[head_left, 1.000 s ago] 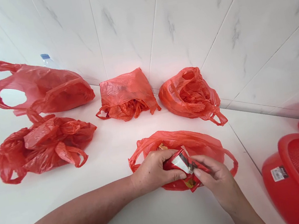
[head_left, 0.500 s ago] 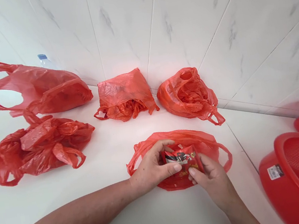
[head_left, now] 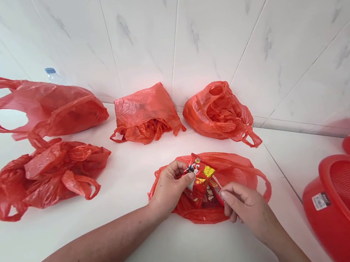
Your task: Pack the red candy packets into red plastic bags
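Observation:
My left hand (head_left: 172,188) is closed on a small red printed packet (head_left: 202,172) with a yellow burst, its thumb on the front and the packet tilted. Just to the right and lower, my right hand (head_left: 246,206) pinches the edge of a second red packet (head_left: 217,192), seen mostly edge-on. Behind and below the fingers lies another dark red packet (head_left: 210,195) with white lettering. All of this is above the opened red plastic bag (head_left: 235,168), spread flat on the white table. Whether the packets are joined cannot be made out.
Two filled red bags (head_left: 46,103) (head_left: 51,174) lie at the left. Two more, a squarish bag (head_left: 146,109) and a rounded bag (head_left: 219,112), rest against the tiled wall. A bottle cap (head_left: 50,71) shows behind. Red plastic baskets (head_left: 333,194) stand at the right.
Both hands were on one packet held level. My left hand has tilted it up, and my right hand has moved slightly right and down, now pinching another packet's edge. More packets show.

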Available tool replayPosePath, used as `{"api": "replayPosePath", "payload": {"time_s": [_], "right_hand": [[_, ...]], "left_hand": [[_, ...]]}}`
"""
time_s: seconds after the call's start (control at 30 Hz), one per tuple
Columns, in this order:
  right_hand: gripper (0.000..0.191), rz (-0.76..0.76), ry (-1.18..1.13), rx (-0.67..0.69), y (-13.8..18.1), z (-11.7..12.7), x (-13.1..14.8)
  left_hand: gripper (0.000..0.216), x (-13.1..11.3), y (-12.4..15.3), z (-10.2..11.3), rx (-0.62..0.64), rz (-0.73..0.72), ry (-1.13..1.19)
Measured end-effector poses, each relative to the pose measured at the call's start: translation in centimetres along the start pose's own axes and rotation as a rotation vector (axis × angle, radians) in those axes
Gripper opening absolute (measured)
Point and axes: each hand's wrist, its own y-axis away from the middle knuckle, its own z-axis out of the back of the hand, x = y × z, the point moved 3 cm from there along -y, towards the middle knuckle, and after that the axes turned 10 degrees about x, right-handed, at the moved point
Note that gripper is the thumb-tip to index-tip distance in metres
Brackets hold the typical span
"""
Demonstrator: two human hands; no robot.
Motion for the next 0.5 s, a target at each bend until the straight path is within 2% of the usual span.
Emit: {"api": "replayPosePath", "payload": {"time_s": [0.13,0.33,0.4,0.5], "right_hand": [[0.035,0.14,-0.017,-0.135,0.2,-0.5,0.6],[0.029,0.124,0.052,-0.019,-0.1,-1.5,0.1],[0.027,0.119,0.073,-0.028,-0.1,-1.6,0.0],[0.022,0.139,0.051,-0.059,-0.1,-1.7,0.1]], "left_hand": [[0.017,-0.2,0.2,-0.8,0.095,-0.009,0.146],[0.033,-0.7,0.8,-1.8,0.269,0.015,0.226],[0.029,-0.8,0.8,-1.9,0.333,0.016,0.205],[0.02,-0.7,0.8,-1.8,0.357,0.03,0.114]]}}
